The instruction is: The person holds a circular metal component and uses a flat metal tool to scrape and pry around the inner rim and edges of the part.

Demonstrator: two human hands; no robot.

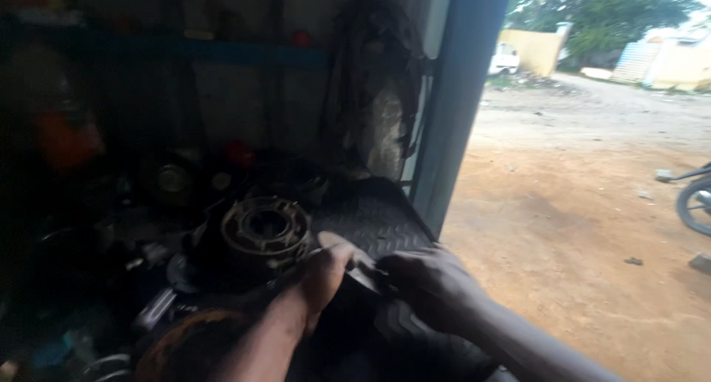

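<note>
My left hand (324, 272) rests against the base of a rusty round metal part with a hollow centre (265, 231) on a dark ribbed mat (378, 215). Its fingers pinch a small pale flat piece (361, 269). My right hand (429, 286) lies just to the right, its fingers closed on the same small piece. The image is dark and blurred, so the piece's kind is unclear.
Dark metal parts and tins (174, 180) crowd the bench at left, and a round rusty disc (189, 345) lies near my left forearm. A blue door post (463, 93) stands at right. Beyond it lie a dirt yard (578, 204) and a wheel (696, 204).
</note>
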